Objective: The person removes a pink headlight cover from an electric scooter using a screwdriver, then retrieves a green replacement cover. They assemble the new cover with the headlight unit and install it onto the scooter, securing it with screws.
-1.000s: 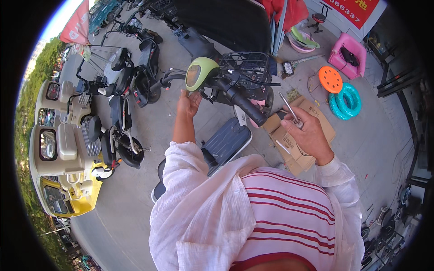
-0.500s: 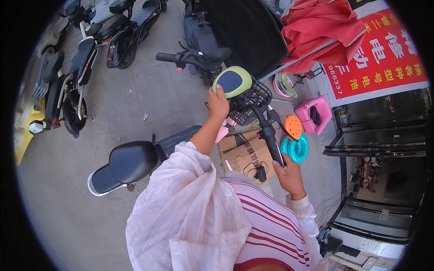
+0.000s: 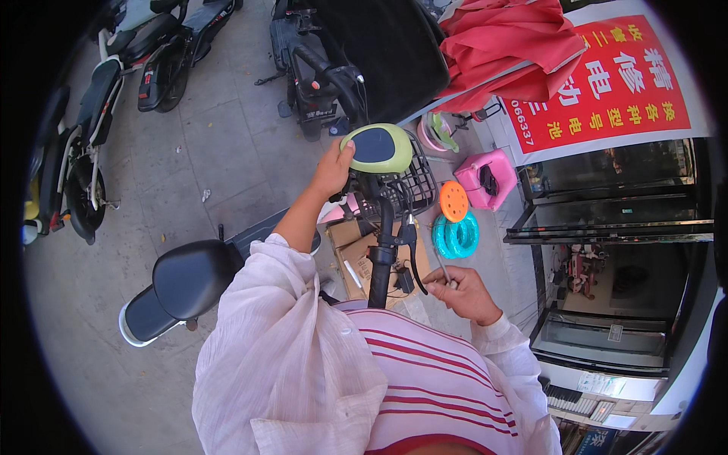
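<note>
A light-green rounded housing with a dark top [image 3: 379, 148] sits at the middle of an electric bike's handlebar. My left hand [image 3: 331, 168] is closed on its left edge, thumb on top; the other fingers are mostly hidden. The bar's black right grip [image 3: 378, 277] points back toward my striped shirt, and no hand is on it. Beside the curved black brake lever [image 3: 415, 262], my right hand [image 3: 469, 294] pinches a thin metal rod [image 3: 442, 264]. Its far end and exact kind are unclear. Beyond the bar hangs a black wire basket [image 3: 419, 182].
Flattened cardboard [image 3: 350, 258] lies under the handlebar. To the right are a teal ring [image 3: 456, 234], an orange disc with holes [image 3: 454, 201] and a pink tub [image 3: 485, 178]. A black bike seat [image 3: 199, 277] is at left; parked scooters [image 3: 91, 144] stand beyond.
The handlebar has swung so its right grip points toward me. My right hand has left the grip's end and now holds the thin rod beside the brake lever. My left hand stays on the housing.
</note>
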